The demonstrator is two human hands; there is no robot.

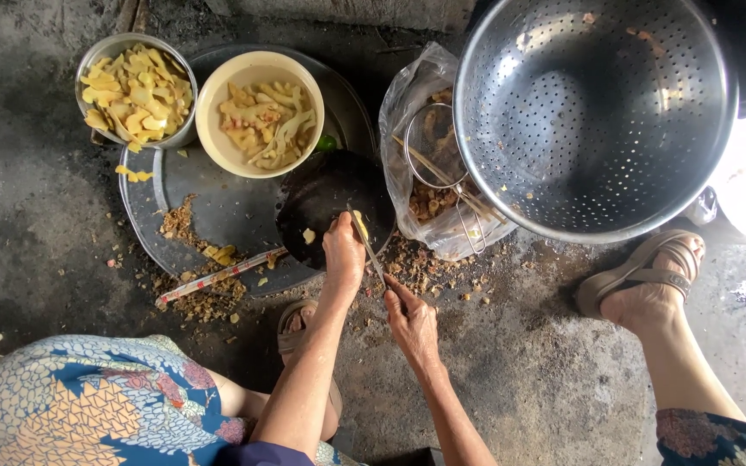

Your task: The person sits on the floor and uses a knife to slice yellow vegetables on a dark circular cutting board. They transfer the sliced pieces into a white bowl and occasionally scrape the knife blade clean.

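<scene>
My left hand [344,255] is closed on a small yellow piece of ginger [360,223], held over a round dark cutting board [330,197]. My right hand [409,318] grips a thin knife [369,250] whose blade reaches up to the piece. One loose yellow slice [308,235] lies on the board. A steel bowl [135,91] and a cream bowl [260,112], both full of yellow slices, stand at the upper left on a round metal tray [218,216].
A big steel colander [593,116] stands at the upper right. A clear plastic bag [438,185] of peelings with a wire ladle lies beside it. Brown peelings litter the concrete floor. A striped stick [218,276] crosses the tray's edge. My sandalled feet [645,285] rest nearby.
</scene>
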